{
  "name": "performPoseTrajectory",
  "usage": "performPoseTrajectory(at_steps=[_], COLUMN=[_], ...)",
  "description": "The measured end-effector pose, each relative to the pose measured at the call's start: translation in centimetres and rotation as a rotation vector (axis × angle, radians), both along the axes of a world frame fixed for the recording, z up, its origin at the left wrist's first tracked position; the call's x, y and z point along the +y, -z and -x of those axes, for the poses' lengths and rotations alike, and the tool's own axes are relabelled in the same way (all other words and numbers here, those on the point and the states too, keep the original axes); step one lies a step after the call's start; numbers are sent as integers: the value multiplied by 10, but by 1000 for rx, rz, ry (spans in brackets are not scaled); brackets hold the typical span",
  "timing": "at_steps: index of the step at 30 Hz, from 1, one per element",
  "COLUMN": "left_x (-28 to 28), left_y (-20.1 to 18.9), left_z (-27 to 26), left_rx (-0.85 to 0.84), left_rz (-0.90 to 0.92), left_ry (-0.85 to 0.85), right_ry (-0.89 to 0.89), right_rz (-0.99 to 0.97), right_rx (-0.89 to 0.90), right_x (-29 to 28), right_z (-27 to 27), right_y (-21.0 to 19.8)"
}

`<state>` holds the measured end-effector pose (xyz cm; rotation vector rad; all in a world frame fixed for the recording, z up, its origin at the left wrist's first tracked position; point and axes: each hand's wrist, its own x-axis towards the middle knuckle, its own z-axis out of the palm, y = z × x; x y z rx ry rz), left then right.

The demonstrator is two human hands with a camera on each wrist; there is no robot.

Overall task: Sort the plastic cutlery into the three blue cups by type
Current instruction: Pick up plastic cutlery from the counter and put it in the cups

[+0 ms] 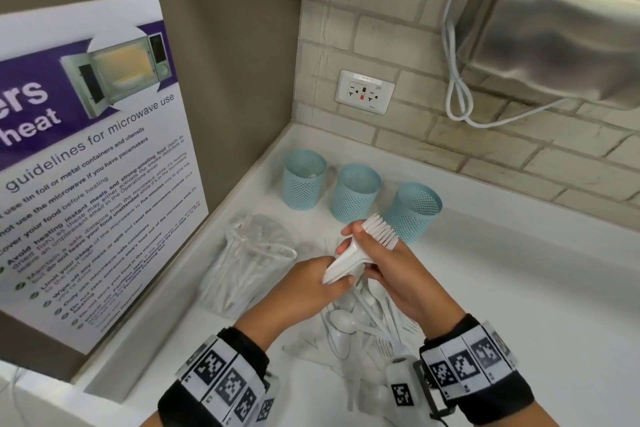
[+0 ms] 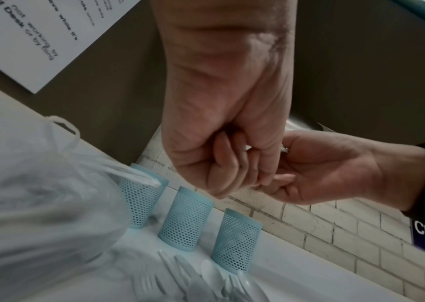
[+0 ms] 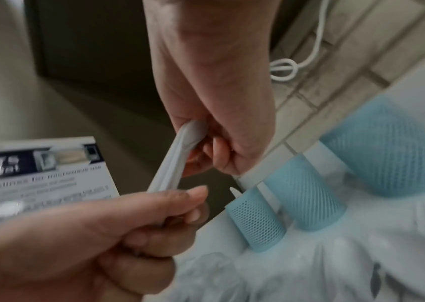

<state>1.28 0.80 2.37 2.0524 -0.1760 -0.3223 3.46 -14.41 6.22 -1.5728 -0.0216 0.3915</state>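
Observation:
A nested stack of white plastic forks (image 1: 360, 253) is held in both hands above the counter, tines up and pointing toward the cups. My left hand (image 1: 337, 279) pinches the handle ends; my right hand (image 1: 362, 246) grips the stack just below the tines. In the right wrist view the fork stack (image 3: 174, 163) runs from my right hand (image 3: 206, 143) down to my left hand (image 3: 180, 206). Three blue mesh cups stand in a row behind: left (image 1: 304, 180), middle (image 1: 358, 194), right (image 1: 412, 213). Something white lies in the left cup. Loose spoons and forks (image 1: 356, 322) lie under my hands.
A clear plastic bag of white cutlery (image 1: 249, 267) lies left of the pile, near a microwave notice board (image 1: 86, 156). The tiled back wall carries a power socket (image 1: 363, 92), and a steel dispenser (image 1: 561, 28) with a white cord hangs at the upper right.

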Motion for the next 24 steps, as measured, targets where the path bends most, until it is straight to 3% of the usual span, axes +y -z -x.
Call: performPoseTrajectory(at_steps=[2, 5, 10, 14, 18, 24], left_x=[3, 8, 15, 17, 16, 16], left_y=[2, 3, 7, 10, 12, 15], left_z=[0, -2, -7, -7, -5, -2], left_rx=[-8, -22, 37, 78, 94, 123], left_rz=[-34, -60, 61, 82, 85, 63], left_ry=[-38, -107, -261, -265, -217, -160], right_ry=[46, 125, 348, 474, 514, 408], right_rz=[61, -4, -36, -128, -53, 109], right_rx=[6, 18, -116, -238, -293, -200], right_x=[-2, -9, -22, -32, -27, -16], right_z=[-2, -8, -29, -58, -91, -113], right_y=[-3, -7, -20, -24, -7, 18])
